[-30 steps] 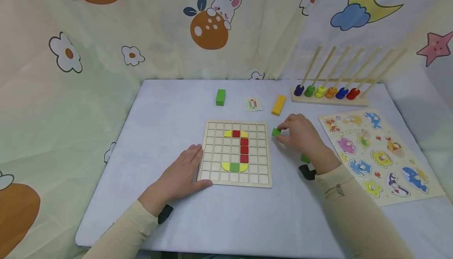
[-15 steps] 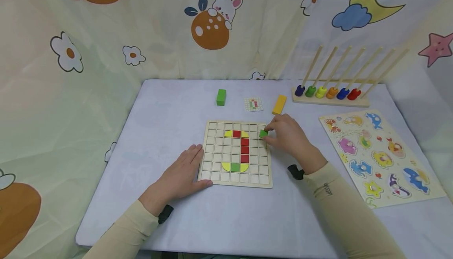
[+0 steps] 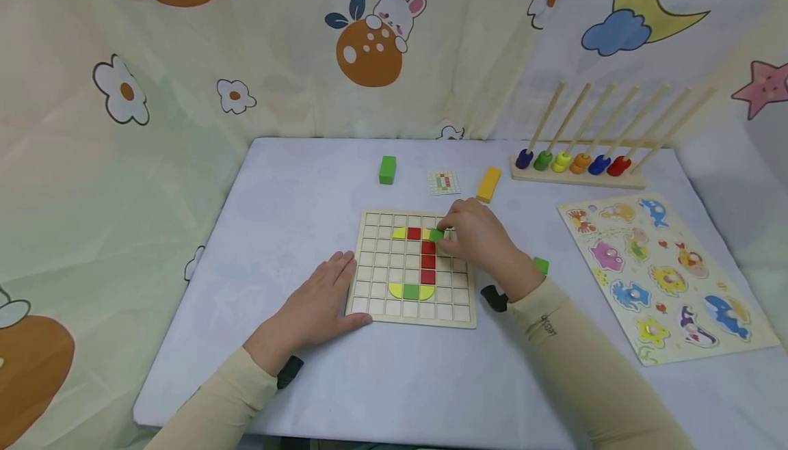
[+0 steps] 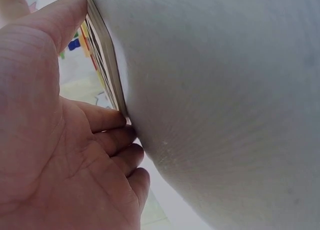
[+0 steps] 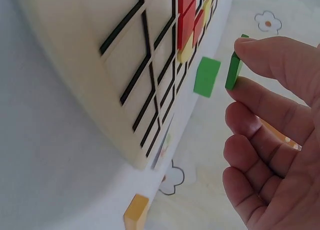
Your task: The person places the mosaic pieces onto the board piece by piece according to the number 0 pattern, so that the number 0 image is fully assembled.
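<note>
A wooden grid board [image 3: 369, 269] lies at mid-table, with red, yellow and green tiles in some squares. My right hand [image 3: 483, 241] pinches a small green square tile [image 3: 436, 234] between thumb and index finger over the board's upper part, by a yellow corner piece. In the right wrist view that green tile [image 5: 233, 72] is held on edge, off the board. My left hand [image 3: 308, 306] lies along the board's left side, thumb at the near corner. The left wrist view shows its fingertips [image 4: 116, 121] touching the board edge [image 4: 107, 59].
Another green tile [image 3: 541, 265] lies right of my right wrist. Behind the board are a green block [image 3: 387, 170], a small pattern card [image 3: 444, 182] and a yellow-orange block [image 3: 489, 184]. A pegged bead stand [image 3: 579, 176] and a sea-animal puzzle [image 3: 631, 255] occupy the right side.
My right hand has carried the green tile leftward from the table beside the board to above its grid. The left hand stays at the board's edge.
</note>
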